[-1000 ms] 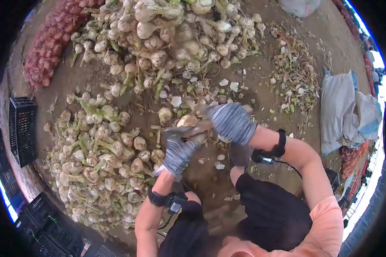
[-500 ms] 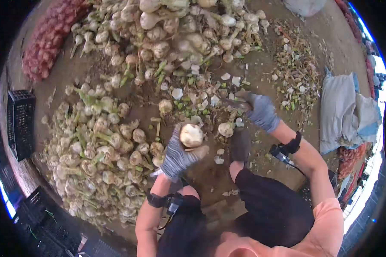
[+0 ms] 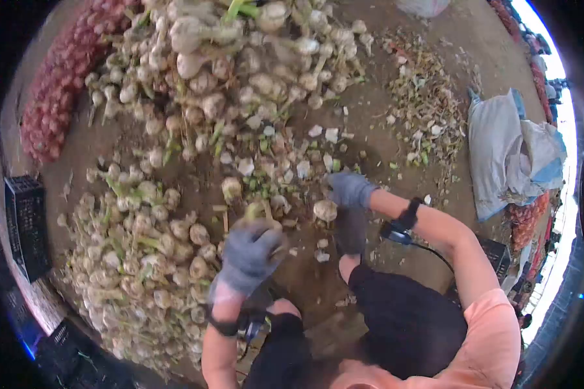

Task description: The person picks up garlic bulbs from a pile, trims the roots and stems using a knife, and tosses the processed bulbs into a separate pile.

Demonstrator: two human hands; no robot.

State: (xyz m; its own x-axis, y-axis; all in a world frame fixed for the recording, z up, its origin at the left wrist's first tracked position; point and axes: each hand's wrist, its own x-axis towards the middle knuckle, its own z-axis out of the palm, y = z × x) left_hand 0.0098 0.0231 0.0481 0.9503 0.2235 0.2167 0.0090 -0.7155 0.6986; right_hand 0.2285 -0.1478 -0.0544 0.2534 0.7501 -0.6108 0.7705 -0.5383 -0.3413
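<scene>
Garlic bulbs are heaped left, seemingly for easy reach; whether left hand or right hand is clenched cannot be told.

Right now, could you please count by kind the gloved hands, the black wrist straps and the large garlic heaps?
Gloved hands: 2 (left hand, right hand)
Black wrist straps: 2 (left strap, right strap)
Large garlic heaps: 2 (far heap, near heap)
Total: 6

Left of the dark shoe, the left hand had turned knuckles up; the right hand had come in just beyond it.
</scene>
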